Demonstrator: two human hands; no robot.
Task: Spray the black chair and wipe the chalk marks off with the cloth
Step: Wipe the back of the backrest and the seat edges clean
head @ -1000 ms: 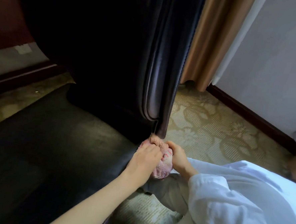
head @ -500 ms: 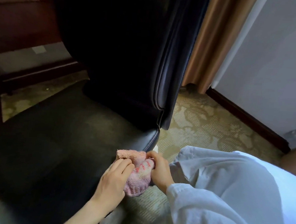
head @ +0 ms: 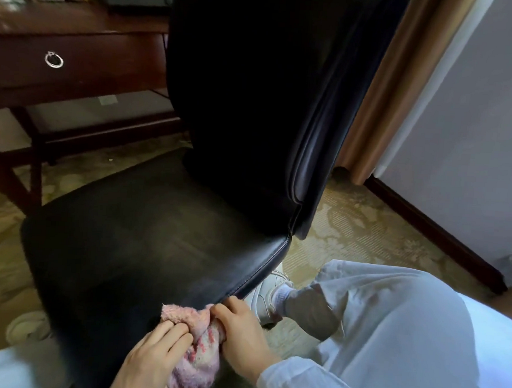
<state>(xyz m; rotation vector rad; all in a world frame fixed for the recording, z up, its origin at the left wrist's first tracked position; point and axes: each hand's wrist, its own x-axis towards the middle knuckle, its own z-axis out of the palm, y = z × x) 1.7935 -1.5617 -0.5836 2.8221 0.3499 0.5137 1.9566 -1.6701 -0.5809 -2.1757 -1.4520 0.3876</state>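
Cloth (head: 192,352), pink, bunched at the black chair (head: 143,247) seat's 5 o'clock edge.
Left hand (head: 154,358) curls fingers onto it from 7 o'clock; right hand (head: 241,334) pinches its 3 o'clock side, both closed on it.

At the bottom centre of the frame, the left hand (head: 151,358) and right hand (head: 241,340) both grip a bunched pink cloth (head: 197,349) against the near edge of the black chair (head: 156,232) seat. A wooden desk (head: 78,48) fills the upper left.
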